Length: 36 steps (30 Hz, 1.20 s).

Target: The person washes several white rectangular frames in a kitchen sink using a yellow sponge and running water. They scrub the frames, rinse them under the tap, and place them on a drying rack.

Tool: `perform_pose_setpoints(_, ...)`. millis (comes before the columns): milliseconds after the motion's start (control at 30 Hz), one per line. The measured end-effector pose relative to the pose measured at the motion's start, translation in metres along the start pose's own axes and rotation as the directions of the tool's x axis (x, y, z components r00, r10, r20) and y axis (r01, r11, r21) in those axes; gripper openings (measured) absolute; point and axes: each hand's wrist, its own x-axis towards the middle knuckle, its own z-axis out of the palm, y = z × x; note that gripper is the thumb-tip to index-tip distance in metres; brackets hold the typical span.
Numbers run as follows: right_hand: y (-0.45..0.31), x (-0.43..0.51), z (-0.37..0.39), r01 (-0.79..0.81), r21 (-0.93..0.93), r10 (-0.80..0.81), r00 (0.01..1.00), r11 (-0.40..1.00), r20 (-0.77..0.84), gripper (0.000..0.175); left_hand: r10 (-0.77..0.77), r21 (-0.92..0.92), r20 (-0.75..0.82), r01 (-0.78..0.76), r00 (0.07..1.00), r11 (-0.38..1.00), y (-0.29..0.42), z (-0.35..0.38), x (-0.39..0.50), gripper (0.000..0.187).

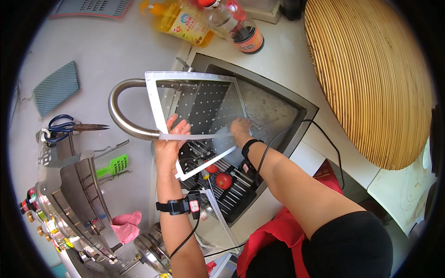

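Note:
A clear panel with a white plastic frame (pixel 157 104), like a refrigerator shelf, is tilted over the dark sink (pixel 278 92). My left hand (pixel 170 139) grips the left side of the frame, its fingers spread over the clear sheet. A stream of water (pixel 200 137) runs from the curved steel faucet (pixel 116 111) across the panel toward my right hand (pixel 241 128). That hand is curled at the panel's right side; splashing water blurs it, and I cannot make out whether it holds anything. Two round red fruits (pixel 223 181) rest on a slatted rack in the sink, below the panel.
Behind the sink stand a yellow dish-soap bottle (pixel 189 29) and a clear plastic bottle (pixel 243 34). A round woven reed tray (pixel 368 83) leans at right. Blue-handled scissors (pixel 66 128), a green slotted scraper (pixel 114 166) and a pink cloth (pixel 126 226) hang at left. Another framed clear panel (pixel 222 222) lies nearer me.

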Motion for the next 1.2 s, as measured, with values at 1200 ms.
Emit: perform_pose_setpoints(1200,0.017,-0.004,-0.02,0.404,-0.385,-0.404,0.911,0.83,0.083,0.048,0.008,0.004,0.053,-0.009,0.999,1.0,-0.012,-0.027,0.009,0.057)
